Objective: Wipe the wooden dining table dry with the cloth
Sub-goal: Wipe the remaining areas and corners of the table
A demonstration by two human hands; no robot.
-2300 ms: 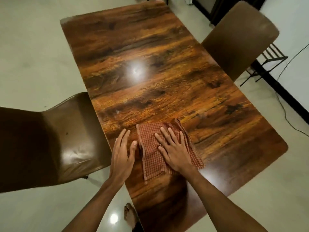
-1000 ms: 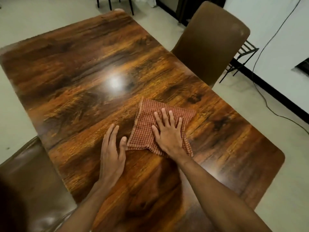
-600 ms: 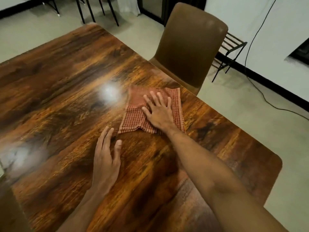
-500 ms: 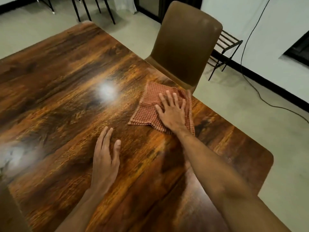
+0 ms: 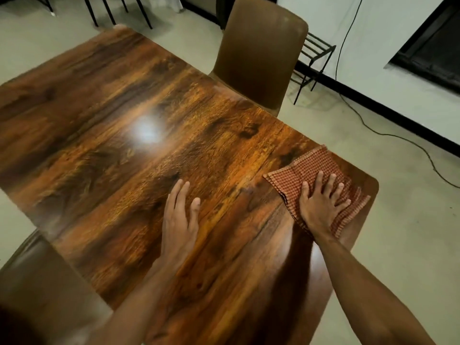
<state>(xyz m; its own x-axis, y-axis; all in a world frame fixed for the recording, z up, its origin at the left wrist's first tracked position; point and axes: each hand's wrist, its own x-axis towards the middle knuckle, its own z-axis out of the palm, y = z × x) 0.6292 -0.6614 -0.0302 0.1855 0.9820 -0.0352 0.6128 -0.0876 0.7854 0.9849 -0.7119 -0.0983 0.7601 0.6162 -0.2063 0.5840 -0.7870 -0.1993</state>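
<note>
The glossy wooden dining table (image 5: 124, 158) fills most of the view. A red-checked cloth (image 5: 308, 168) lies flat near the table's rounded right corner, its edge close to the rim. My right hand (image 5: 321, 205) presses on the cloth with fingers spread and straight. My left hand (image 5: 179, 220) rests flat on the bare wood near the middle, well left of the cloth, holding nothing.
A brown chair (image 5: 258, 51) stands at the far right side of the table. Another brown chair (image 5: 37, 282) is at the near left. A black wire rack (image 5: 313, 61) and a cable (image 5: 373, 128) lie by the white wall. Black chair legs (image 5: 112, 11) stand beyond the table.
My right hand has slid the cloth from beside the far chair toward the table's right corner. My left hand stays flat on the wood.
</note>
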